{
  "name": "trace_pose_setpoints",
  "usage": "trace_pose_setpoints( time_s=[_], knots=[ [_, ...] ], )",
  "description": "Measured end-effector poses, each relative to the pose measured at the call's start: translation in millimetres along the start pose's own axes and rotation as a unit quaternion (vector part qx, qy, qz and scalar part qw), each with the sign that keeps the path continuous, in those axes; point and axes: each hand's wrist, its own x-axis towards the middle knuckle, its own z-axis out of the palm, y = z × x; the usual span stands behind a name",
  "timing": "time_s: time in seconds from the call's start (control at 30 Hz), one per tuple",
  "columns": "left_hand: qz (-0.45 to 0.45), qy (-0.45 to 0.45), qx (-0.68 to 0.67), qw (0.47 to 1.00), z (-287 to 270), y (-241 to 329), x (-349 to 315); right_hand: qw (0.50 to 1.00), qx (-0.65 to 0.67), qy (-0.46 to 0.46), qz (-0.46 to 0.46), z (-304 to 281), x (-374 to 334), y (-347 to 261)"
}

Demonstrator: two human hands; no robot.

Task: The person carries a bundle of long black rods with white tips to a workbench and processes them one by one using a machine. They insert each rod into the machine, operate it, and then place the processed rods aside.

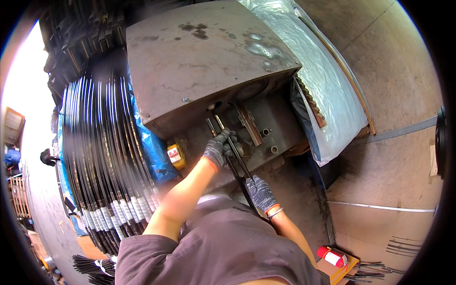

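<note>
My left hand (218, 149), in a grey knit glove with an orange cuff, is closed around a metal rod (218, 121) whose far end is at a round hole in the front of the steel machine housing (166, 71). A second, darker rod (211, 126) runs beside it under the same hand, its tip short of the housing. Closer to my body, my gloved right hand (260, 193) is closed on the lower part of the rods. How its fingers divide between the two cannot be made out. A metal bracket (250, 124) sticks out right of the hole.
Left of the machine lies a wide row of long dark rods (102, 156) on blue sheeting. A yellow control box with red buttons (176, 156) sits near my left hand. Plastic-wrapped material (327, 95) lies to the right. A red fire extinguisher (332, 257) is at the lower right.
</note>
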Motion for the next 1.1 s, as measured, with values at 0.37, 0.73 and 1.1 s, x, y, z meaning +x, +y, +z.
trace_pose_setpoints(
  time_s=[0.37, 0.73, 1.1],
  knots=[
    [0.003, 0.014, -0.012, 1.0, 7, 2, -2, 0.967, 0.184, 0.032, 0.174, -13, 2, -3],
    [-0.022, 0.054, -0.009, 0.998, 15, 0, 29, 0.785, 0.565, -0.032, 0.253, -24, -39, -1],
    [-0.023, 0.055, 0.001, 0.998, 20, 9, 33, 0.786, 0.561, -0.043, 0.257, -22, -27, -1]
  ],
)
